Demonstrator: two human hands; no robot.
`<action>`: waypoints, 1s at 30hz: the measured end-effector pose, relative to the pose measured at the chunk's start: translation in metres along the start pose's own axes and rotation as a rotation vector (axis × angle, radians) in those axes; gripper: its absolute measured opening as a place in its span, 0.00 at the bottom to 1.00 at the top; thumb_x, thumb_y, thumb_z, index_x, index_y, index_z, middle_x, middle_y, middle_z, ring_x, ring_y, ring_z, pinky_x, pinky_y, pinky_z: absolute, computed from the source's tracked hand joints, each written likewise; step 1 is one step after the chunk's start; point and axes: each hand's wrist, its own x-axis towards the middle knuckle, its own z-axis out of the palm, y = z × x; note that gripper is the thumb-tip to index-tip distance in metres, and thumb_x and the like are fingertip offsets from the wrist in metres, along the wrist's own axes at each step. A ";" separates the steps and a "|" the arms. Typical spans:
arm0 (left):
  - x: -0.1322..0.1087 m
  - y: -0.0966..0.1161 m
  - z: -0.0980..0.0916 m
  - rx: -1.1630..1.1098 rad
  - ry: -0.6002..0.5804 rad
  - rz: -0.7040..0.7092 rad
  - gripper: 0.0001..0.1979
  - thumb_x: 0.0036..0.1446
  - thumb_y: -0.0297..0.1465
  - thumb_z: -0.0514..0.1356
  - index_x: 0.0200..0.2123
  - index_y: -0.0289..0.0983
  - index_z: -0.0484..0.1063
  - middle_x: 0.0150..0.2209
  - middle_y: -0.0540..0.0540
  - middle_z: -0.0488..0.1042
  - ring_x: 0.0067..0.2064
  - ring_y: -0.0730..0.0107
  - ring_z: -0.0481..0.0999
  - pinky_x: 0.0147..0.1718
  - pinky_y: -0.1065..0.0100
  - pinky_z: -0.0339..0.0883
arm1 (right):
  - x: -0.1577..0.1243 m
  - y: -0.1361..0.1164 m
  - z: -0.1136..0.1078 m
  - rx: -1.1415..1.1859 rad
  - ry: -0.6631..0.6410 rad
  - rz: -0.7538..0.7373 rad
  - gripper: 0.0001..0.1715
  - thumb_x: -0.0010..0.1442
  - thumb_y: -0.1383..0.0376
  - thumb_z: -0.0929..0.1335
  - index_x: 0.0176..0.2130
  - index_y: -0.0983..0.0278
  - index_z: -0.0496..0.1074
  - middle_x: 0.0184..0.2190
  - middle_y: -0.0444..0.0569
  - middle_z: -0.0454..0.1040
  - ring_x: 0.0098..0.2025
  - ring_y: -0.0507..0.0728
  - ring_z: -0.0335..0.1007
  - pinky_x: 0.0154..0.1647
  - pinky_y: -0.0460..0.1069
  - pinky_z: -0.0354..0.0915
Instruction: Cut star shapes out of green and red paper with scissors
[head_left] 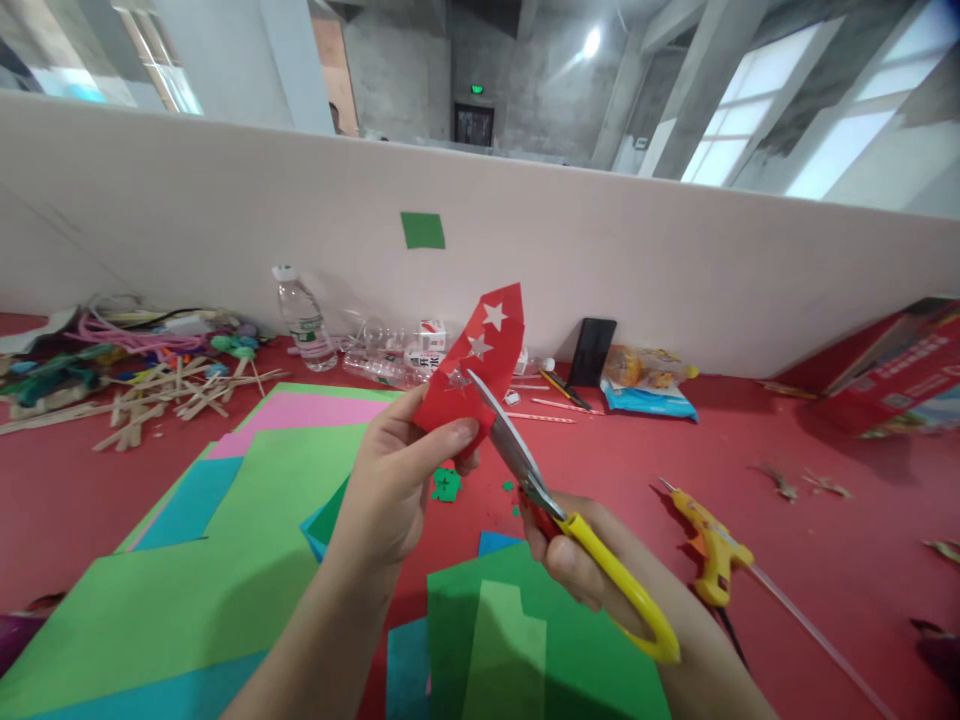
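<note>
My left hand (397,470) pinches a folded red paper (480,360) with star-shaped holes cut through it, held up above the red table (810,530). My right hand (577,560) grips yellow-handled scissors (555,510); their open blades reach into the lower edge of the red paper. Small green paper scraps (445,485) lie on the table just below the paper.
Green, pink and blue paper sheets (247,500) spread at left and front. A yellow glue gun (712,545) lies right of my hand. Wooden sticks (165,395), a water bottle (304,320), a black phone (591,350), a snack bag (645,385) and a red box (892,370) line the white partition.
</note>
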 end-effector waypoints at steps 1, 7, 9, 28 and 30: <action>0.000 0.000 0.000 0.005 0.004 0.005 0.06 0.49 0.25 0.72 0.31 0.40 0.82 0.24 0.53 0.80 0.22 0.78 0.75 0.23 0.77 0.70 | 0.000 0.001 0.000 -0.005 0.003 0.006 0.37 0.62 0.31 0.67 0.29 0.59 0.57 0.23 0.37 0.53 0.23 0.50 0.47 0.22 0.47 0.44; -0.001 -0.001 0.002 0.041 -0.012 0.034 0.04 0.52 0.26 0.72 0.30 0.40 0.82 0.24 0.55 0.80 0.23 0.80 0.74 0.24 0.79 0.69 | 0.003 0.015 0.003 -0.019 -0.006 -0.007 0.38 0.61 0.29 0.64 0.30 0.59 0.58 0.22 0.36 0.54 0.22 0.50 0.47 0.21 0.47 0.45; 0.000 -0.001 0.002 0.045 -0.013 0.033 0.03 0.52 0.26 0.71 0.30 0.40 0.82 0.24 0.55 0.79 0.23 0.80 0.74 0.24 0.78 0.69 | 0.003 0.020 0.006 -0.021 0.011 -0.007 0.38 0.62 0.29 0.63 0.31 0.59 0.58 0.21 0.36 0.54 0.21 0.49 0.46 0.21 0.47 0.44; -0.002 -0.004 0.005 0.075 -0.010 0.020 0.03 0.55 0.27 0.70 0.30 0.40 0.81 0.25 0.55 0.78 0.24 0.80 0.72 0.26 0.78 0.68 | 0.005 0.016 0.016 -0.105 0.066 0.015 0.39 0.63 0.27 0.60 0.30 0.58 0.56 0.17 0.34 0.53 0.19 0.50 0.46 0.22 0.48 0.45; -0.001 -0.003 0.004 0.082 -0.013 0.020 0.04 0.55 0.27 0.70 0.29 0.39 0.80 0.24 0.55 0.78 0.24 0.80 0.72 0.25 0.77 0.68 | 0.005 0.016 0.016 -0.123 0.083 0.014 0.39 0.63 0.27 0.59 0.30 0.58 0.56 0.17 0.34 0.53 0.19 0.50 0.46 0.22 0.48 0.45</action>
